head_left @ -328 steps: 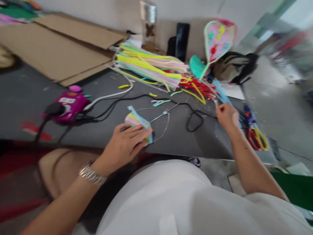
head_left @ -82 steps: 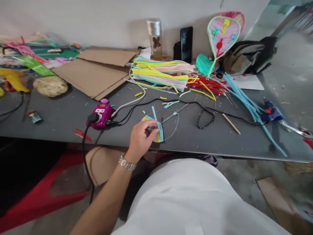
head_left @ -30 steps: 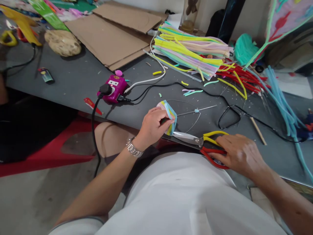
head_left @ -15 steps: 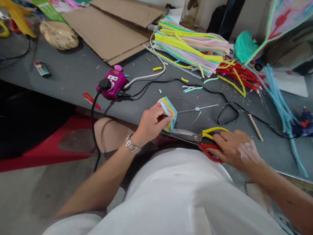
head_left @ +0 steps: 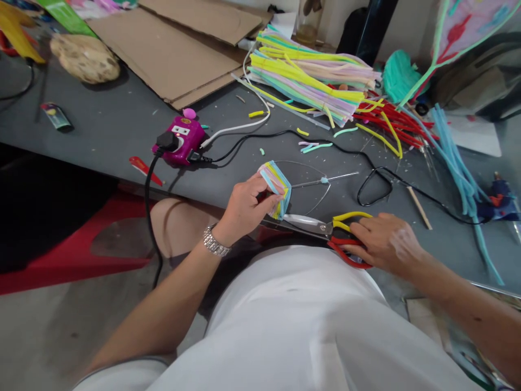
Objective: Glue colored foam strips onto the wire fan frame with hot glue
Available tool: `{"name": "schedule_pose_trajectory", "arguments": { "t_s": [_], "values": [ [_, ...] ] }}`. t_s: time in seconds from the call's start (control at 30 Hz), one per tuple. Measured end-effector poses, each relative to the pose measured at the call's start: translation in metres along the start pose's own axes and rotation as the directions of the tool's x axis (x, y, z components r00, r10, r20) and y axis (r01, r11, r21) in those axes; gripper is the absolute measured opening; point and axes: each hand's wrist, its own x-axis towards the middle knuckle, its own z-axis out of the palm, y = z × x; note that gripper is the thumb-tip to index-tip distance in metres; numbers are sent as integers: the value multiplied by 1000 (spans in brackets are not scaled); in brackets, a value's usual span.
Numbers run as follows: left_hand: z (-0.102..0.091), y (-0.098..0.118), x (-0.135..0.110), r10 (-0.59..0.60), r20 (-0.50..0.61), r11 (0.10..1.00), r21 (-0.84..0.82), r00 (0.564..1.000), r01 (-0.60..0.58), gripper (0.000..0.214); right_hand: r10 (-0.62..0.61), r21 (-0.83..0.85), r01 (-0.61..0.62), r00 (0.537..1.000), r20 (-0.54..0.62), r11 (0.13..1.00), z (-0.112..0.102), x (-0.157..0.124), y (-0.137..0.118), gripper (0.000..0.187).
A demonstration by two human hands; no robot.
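Note:
My left hand (head_left: 246, 209) pinches a flat bundle of pastel pipe-cleaner strips (head_left: 275, 187) in blue, yellow and pink. The bundle sits at the end of a thin wire loop (head_left: 309, 187) with a small blue bead on its stem, lying on the table. My right hand (head_left: 385, 244) rests over the red and yellow handles of a pair of scissors (head_left: 345, 231). The closed steel blades point left, ending just beneath the bundle. Part of the bundle is hidden by my left fingers.
The dark grey table (head_left: 101, 125) is strewn with scraps. A magenta power socket (head_left: 177, 140) has black cords running across it. Piles of coloured strips (head_left: 305, 76) lie behind, with cardboard sheets (head_left: 163, 49) to the left and a blue glue gun (head_left: 499, 201) at right.
Over the last second both hands barely move and the view drifts slightly. Earlier the scissors lay at the table's right side; now my right hand has them near the front edge.

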Motion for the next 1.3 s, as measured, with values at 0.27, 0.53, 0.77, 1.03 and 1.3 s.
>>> {"name": "schedule_pose_trajectory", "arguments": {
  "t_s": [0.27,0.53,0.77,1.03,1.3],
  "values": [
    [-3,1,0,-89,2,996,-2,996,89,22,7,42,-6,1000,-28,999,3,-1,-1,53],
    [0,5,3,-189,-154,929,-348,970,126,17,450,-73,-466,878,-165,882,3,-64,14,49],
    [-5,11,0,-290,-212,933,-278,933,227,25,921,-153,-914,386,-52,375,8,-132,19,42],
    [0,21,0,-289,-383,956,-70,877,285,24,995,-219,-973,56,80,72,-3,-144,19,41],
    [1,4,0,-299,-398,951,-204,867,234,15,997,-193,-979,59,51,67,-1,-158,28,39]
  ]
}}
